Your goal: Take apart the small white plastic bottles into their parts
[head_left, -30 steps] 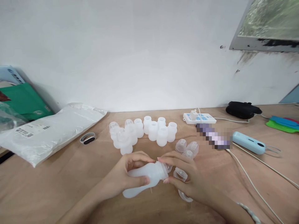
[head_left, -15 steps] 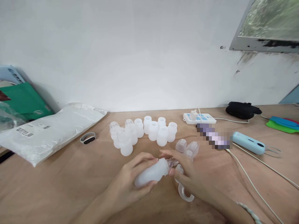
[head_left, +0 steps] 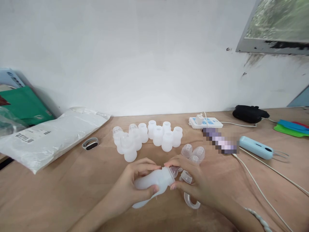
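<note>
A milky white baby bottle (head_left: 154, 180) lies tilted in my left hand (head_left: 135, 182), its base to the lower left and its mouth end to the right. My left fingers and thumb wrap round its body. At the mouth end, my right hand (head_left: 190, 177) pinches the white collar ring (head_left: 169, 175) between thumb and fingers. A clear nipple (head_left: 174, 171) pokes out of the collar towards my right palm. Beside and partly behind my right hand are a threaded clear ring (head_left: 186, 176), another clear ring (head_left: 192, 203) and several clear domed caps (head_left: 198, 154).
Several open white bottles (head_left: 167, 141) stand at the back, with several capped ones (head_left: 130, 148) to their left. A fitness band (head_left: 90, 144) and a white plastic parcel (head_left: 55, 135) lie left. A power strip (head_left: 205, 122), blurred phone, blue device (head_left: 256, 147) and cables are right.
The bottle has turned in my hands, showing more of its body and base at the lower left. My right fingers have closed round its collar, and the nipple shows more clearly.
</note>
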### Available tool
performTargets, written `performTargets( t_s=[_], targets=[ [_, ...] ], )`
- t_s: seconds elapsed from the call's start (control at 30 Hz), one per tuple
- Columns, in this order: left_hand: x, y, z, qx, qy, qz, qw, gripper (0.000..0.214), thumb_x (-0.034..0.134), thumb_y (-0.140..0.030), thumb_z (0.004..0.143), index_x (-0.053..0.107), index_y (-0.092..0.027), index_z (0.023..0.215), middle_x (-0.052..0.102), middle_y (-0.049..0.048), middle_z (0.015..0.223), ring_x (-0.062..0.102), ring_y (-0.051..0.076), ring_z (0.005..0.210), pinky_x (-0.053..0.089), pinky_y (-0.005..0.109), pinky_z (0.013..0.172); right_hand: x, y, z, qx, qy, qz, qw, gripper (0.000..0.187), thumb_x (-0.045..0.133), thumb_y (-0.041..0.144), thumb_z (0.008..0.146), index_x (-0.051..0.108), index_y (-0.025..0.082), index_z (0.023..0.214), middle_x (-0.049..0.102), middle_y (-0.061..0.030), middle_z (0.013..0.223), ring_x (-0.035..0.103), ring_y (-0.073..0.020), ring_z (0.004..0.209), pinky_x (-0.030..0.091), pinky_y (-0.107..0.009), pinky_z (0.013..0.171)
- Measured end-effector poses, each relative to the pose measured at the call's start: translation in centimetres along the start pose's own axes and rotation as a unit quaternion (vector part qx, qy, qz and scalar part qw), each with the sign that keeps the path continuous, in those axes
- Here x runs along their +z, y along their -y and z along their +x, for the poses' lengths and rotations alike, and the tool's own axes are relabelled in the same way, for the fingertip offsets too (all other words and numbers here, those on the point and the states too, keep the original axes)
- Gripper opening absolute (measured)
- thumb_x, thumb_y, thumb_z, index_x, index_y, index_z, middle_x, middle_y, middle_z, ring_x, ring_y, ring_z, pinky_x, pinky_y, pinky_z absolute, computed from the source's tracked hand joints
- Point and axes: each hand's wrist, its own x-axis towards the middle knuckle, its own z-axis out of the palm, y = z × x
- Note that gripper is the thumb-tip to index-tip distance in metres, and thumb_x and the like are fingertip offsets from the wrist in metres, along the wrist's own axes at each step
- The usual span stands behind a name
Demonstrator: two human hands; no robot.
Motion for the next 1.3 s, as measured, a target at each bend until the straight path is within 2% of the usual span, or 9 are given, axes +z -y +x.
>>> performTargets(
  t_s=[0.17, 0.33, 0.57, 0.67, 0.77, 0.9, 1.03, 1.13, 1.3],
  targets=[
    [0.2, 0.4, -0.5, 0.195, -0.021, 0.252, 0.948, 0.043, 0.065, -0.015, 0.086, 0.059, -0.023, 0.127, 0.063, 0.0064, 0.114, 0.066, 0.018, 0.098, 0.057, 0.028, 0.083, 0.0, 0.1, -0.1, 0.034, 0.003, -0.025, 0.999, 0.034, 0.064, 0.050, 0.089, 0.062, 0.020, 0.105, 0.067, -0.0045, 0.092, 0.060, -0.0198, 0.085, 0.048, -0.032, 0.075],
    [0.4, 0.6, -0.7, 0.342, -0.050, 0.459, 0.818, 0.030, 0.049, -0.015, 0.097, 0.054, -0.009, 0.127, 0.067, 0.0142, 0.109, 0.068, 0.021, 0.095, 0.061, 0.031, 0.078, 0.2, 0.4, -0.1, 0.109, 0.013, -0.007, 0.994, 0.022, 0.060, 0.040, 0.091, 0.062, 0.019, 0.097, 0.066, -0.0042, 0.087, 0.059, -0.0202, 0.083, 0.047, -0.031, 0.073],
    [0.6, 1.0, -1.5, 0.402, -0.023, 0.566, 0.720, 0.035, 0.049, -0.005, 0.093, 0.056, 0.001, 0.126, 0.069, 0.0193, 0.117, 0.064, 0.032, 0.113, 0.059, 0.042, 0.089, 0.8, 1.1, 0.0, 0.211, 0.009, 0.063, 0.975, 0.017, 0.057, 0.037, 0.085, 0.059, 0.021, 0.082, 0.054, 0.0019, 0.068, 0.051, -0.0161, 0.066, 0.040, -0.026, 0.058],
    [0.9, 1.0, -1.5, 0.409, -0.039, 0.553, 0.725, 0.032, 0.050, -0.007, 0.094, 0.058, -0.001, 0.124, 0.071, 0.0176, 0.112, 0.066, 0.029, 0.110, 0.060, 0.039, 0.088, 1.0, 0.8, -0.1, 0.228, 0.006, 0.082, 0.970, 0.020, 0.055, 0.039, 0.086, 0.057, 0.021, 0.080, 0.052, 0.0023, 0.066, 0.050, -0.0151, 0.063, 0.038, -0.025, 0.054],
    [1.1, 0.8, -1.2, 0.365, -0.091, 0.507, 0.775, 0.030, 0.051, -0.014, 0.097, 0.057, -0.007, 0.125, 0.072, 0.0150, 0.109, 0.070, 0.023, 0.100, 0.061, 0.033, 0.083, 1.0, 0.3, -0.2, 0.194, -0.026, 0.064, 0.979, 0.020, 0.054, 0.038, 0.088, 0.058, 0.020, 0.080, 0.055, 0.0011, 0.069, 0.052, -0.0156, 0.065, 0.040, -0.026, 0.057],
    [0.6, 0.8, -0.6, 0.202, -0.112, 0.408, 0.884, 0.042, 0.064, -0.038, 0.090, 0.058, -0.016, 0.124, 0.073, 0.0108, 0.106, 0.072, 0.024, 0.087, 0.061, 0.033, 0.070, 0.5, 0.4, -0.2, 0.125, -0.045, 0.041, 0.990, 0.018, 0.055, 0.032, 0.089, 0.062, 0.022, 0.102, 0.068, -0.0033, 0.089, 0.060, -0.0181, 0.076, 0.048, -0.029, 0.067],
    [-0.1, 0.1, 0.0, 0.012, -0.016, 0.284, 0.959, 0.026, 0.075, -0.041, 0.080, 0.069, -0.019, 0.093, 0.073, -0.0007, 0.078, 0.069, 0.018, 0.065, 0.053, 0.025, 0.056, -0.2, 0.8, 0.0, 0.090, -0.008, 0.016, 0.996, 0.031, 0.066, 0.032, 0.085, 0.059, 0.024, 0.114, 0.070, -0.0045, 0.101, 0.063, -0.0206, 0.084, 0.052, -0.032, 0.073],
    [0.1, -0.2, -0.1, 0.004, 0.008, 0.283, 0.959, 0.024, 0.077, -0.039, 0.077, 0.069, -0.019, 0.087, 0.070, -0.0015, 0.074, 0.066, 0.017, 0.063, 0.050, 0.024, 0.054, -0.3, 1.0, 0.0, 0.109, 0.013, 0.035, 0.993, 0.020, 0.069, 0.031, 0.081, 0.059, 0.022, 0.097, 0.066, -0.0013, 0.083, 0.061, -0.0188, 0.074, 0.050, -0.029, 0.064],
    [0.7, 0.8, -0.7, 0.199, -0.080, 0.432, 0.876, 0.027, 0.061, -0.038, 0.090, 0.059, -0.016, 0.105, 0.071, 0.0068, 0.084, 0.067, 0.022, 0.066, 0.054, 0.031, 0.055, 0.4, 0.6, -0.2, 0.150, -0.018, 0.083, 0.985, 0.017, 0.067, 0.032, 0.079, 0.057, 0.024, 0.091, 0.059, 0.0020, 0.072, 0.055, -0.0156, 0.061, 0.045, -0.028, 0.054]
  ],
)
